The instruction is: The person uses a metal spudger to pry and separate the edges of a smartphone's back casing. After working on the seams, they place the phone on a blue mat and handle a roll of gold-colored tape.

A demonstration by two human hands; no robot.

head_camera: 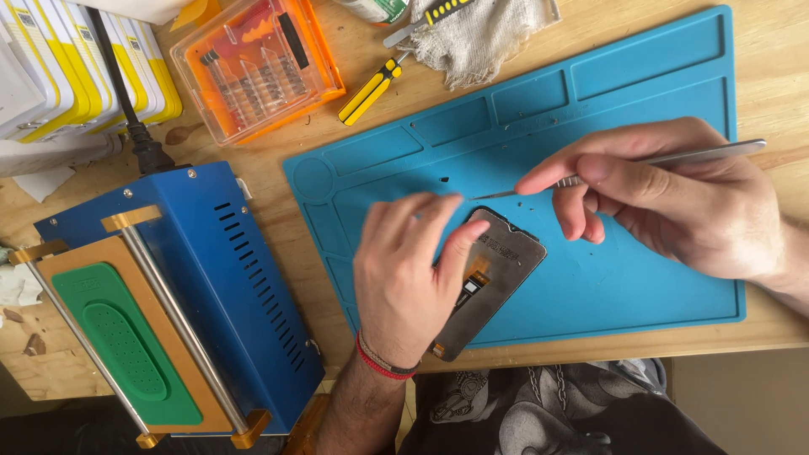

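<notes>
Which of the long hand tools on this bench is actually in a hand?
The thin metal tool in the right hand. The yellow-and-black screwdrivers lie untouched beside the cloth.

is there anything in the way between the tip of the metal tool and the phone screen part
Nothing visible. The metal tool in the right hand points its tip just above the phone screen part's top corner, only bare blue mat between them. The left hand covers the part's left side.

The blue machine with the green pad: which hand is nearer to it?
Left. The left hand rests on the phone screen panel, just right of the blue machine. The right hand, holding metal tweezers, is farther right over the blue mat.
</notes>
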